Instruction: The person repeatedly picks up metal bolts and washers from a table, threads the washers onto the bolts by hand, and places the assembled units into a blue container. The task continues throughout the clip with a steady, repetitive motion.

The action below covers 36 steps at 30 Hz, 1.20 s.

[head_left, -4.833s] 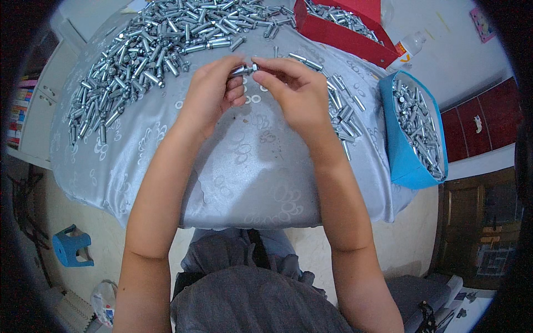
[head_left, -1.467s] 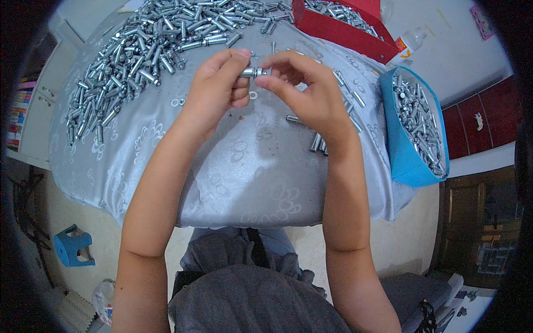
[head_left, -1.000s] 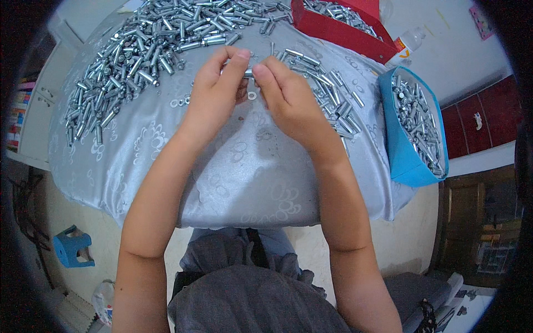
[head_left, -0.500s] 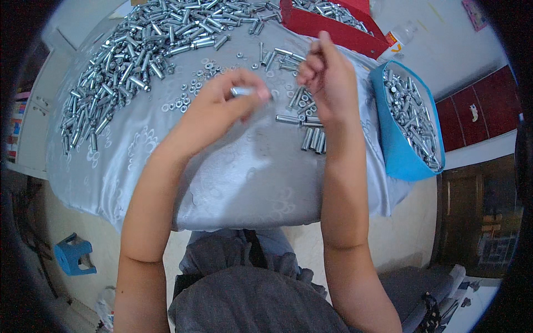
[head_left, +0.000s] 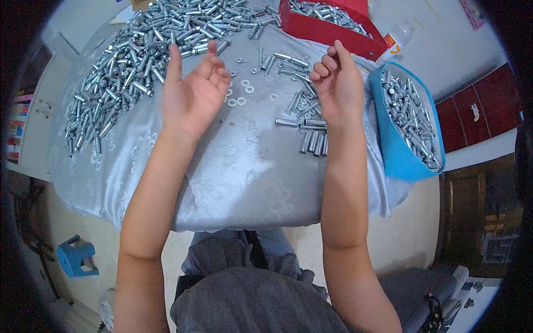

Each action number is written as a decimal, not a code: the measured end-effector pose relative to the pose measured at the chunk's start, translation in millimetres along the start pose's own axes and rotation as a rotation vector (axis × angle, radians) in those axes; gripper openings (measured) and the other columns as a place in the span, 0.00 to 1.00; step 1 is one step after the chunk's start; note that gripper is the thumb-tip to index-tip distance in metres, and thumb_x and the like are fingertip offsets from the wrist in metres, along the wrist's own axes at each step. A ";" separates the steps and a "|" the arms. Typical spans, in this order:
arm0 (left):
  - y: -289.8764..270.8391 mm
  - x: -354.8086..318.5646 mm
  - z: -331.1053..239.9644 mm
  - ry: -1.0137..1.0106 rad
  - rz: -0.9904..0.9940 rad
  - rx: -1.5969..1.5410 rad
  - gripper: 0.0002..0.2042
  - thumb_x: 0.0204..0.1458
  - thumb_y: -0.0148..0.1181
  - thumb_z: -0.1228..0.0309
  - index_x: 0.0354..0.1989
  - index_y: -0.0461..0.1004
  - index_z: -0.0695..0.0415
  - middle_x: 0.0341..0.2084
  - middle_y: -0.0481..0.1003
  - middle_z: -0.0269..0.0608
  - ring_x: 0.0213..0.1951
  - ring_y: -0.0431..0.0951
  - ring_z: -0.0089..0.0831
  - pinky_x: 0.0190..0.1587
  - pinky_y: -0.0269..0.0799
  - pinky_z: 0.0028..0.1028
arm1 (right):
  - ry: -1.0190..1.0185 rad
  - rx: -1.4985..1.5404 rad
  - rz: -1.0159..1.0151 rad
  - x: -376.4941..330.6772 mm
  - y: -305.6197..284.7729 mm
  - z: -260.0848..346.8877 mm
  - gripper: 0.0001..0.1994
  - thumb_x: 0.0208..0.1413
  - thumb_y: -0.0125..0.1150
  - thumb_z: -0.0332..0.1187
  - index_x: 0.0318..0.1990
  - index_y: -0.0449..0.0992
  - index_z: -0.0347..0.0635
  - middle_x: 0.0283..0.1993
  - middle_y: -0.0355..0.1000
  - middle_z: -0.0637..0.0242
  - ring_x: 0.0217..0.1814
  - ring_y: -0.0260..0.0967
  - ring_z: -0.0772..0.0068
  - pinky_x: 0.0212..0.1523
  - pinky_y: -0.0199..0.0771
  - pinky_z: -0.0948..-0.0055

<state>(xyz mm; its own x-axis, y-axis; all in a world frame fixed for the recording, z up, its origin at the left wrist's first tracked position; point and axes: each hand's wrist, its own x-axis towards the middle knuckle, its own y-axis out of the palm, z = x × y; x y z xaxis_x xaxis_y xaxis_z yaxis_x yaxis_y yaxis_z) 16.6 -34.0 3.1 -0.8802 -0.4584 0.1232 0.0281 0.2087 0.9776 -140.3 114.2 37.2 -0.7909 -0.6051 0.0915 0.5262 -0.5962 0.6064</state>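
My left hand [head_left: 195,97] is raised over the table, palm up, its fingers and thumb spread and nothing seen in them. It covers part of the surface beside a large heap of silver anchor bolts [head_left: 130,72]. Just right of it lie several flat washers [head_left: 241,101]. My right hand [head_left: 340,86] is closed, fingers curled in toward the palm; whatever it may hold is hidden. Beneath and left of that hand are loose bolts [head_left: 291,60], small nuts and washers [head_left: 303,105], and a row of metal sleeves [head_left: 314,142], partly behind the forearm.
A blue fabric bin [head_left: 408,162] full of bolts stands at the right table edge. Behind it are a red box [head_left: 333,34] with more bolts and a white bottle [head_left: 401,34]. A grey satin cloth [head_left: 244,183] covers the table. On the floor at left sits a blue stool [head_left: 75,256].
My left hand has moved left and opened; the silver metal piece it held no longer shows in it. My right hand stays curled, shifted slightly right and down.
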 end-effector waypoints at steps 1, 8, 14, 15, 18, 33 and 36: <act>-1.0 -1.1 2.3 -0.032 -0.003 0.028 0.27 0.49 0.51 0.51 0.43 0.61 0.66 0.35 0.68 0.39 0.34 0.67 0.27 0.38 0.65 0.26 | -0.005 -0.004 -0.007 -1.1 0.5 0.3 0.10 0.54 0.48 0.36 0.26 0.63 0.42 0.16 0.52 0.75 0.18 0.51 0.78 0.19 0.56 0.76; 1.1 -3.3 -2.6 -0.052 0.009 0.069 0.24 0.51 0.44 0.50 0.37 0.63 0.65 0.30 0.68 0.38 0.27 0.64 0.27 0.31 0.61 0.24 | -0.032 -0.075 -0.052 1.4 -3.5 5.6 0.10 0.53 0.49 0.36 0.25 0.64 0.41 0.16 0.54 0.74 0.18 0.53 0.78 0.19 0.57 0.78; 2.6 -5.3 -8.2 -0.007 -0.013 0.049 0.23 0.52 0.45 0.54 0.42 0.60 0.66 0.28 0.66 0.34 0.27 0.63 0.25 0.31 0.59 0.24 | -0.224 -0.889 -0.133 9.7 -13.0 3.7 0.12 0.50 0.52 0.37 0.27 0.73 0.35 0.20 0.67 0.63 0.23 0.64 0.71 0.25 0.65 0.73; 1.8 -5.5 -8.9 -0.012 -0.008 0.051 0.23 0.52 0.45 0.54 0.42 0.60 0.66 0.28 0.66 0.34 0.27 0.63 0.25 0.31 0.59 0.24 | -0.292 -1.087 -0.141 11.8 -18.5 0.0 0.12 0.49 0.53 0.36 0.28 0.73 0.34 0.21 0.69 0.60 0.25 0.67 0.68 0.27 0.66 0.71; 1.1 -5.9 -10.0 -0.019 -0.010 0.066 0.22 0.52 0.44 0.54 0.41 0.61 0.66 0.28 0.66 0.36 0.27 0.63 0.26 0.31 0.59 0.24 | -0.378 -1.384 -0.080 15.6 -29.0 -11.3 0.11 0.46 0.54 0.35 0.31 0.75 0.36 0.27 0.71 0.53 0.32 0.70 0.58 0.35 0.68 0.66; -3.1 -10.0 27.0 0.799 -0.183 1.462 0.09 0.49 0.53 0.68 0.35 0.67 0.60 0.25 0.67 0.34 0.27 0.66 0.19 0.30 0.61 0.19 | -0.477 -1.876 0.268 20.3 -42.6 -52.3 0.14 0.47 0.52 0.32 0.44 0.71 0.49 0.44 0.67 0.62 0.50 0.57 0.57 0.50 0.51 0.55; 12.1 -4.3 30.2 0.800 -0.180 1.713 0.07 0.46 0.54 0.72 0.33 0.68 0.60 0.29 0.69 0.36 0.27 0.67 0.23 0.31 0.63 0.21 | -0.422 -1.860 0.249 19.4 -38.6 -48.1 0.10 0.45 0.54 0.31 0.37 0.74 0.47 0.41 0.67 0.62 0.49 0.57 0.56 0.49 0.53 0.57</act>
<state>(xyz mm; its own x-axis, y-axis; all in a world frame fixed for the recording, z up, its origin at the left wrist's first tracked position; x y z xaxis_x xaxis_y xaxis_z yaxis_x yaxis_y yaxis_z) 6.4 -3.4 9.2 -0.4090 -0.7017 0.5834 -0.9033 0.4022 -0.1495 -160.9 100.1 -22.4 -0.5197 -0.7749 0.3598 0.0181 -0.4310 -0.9022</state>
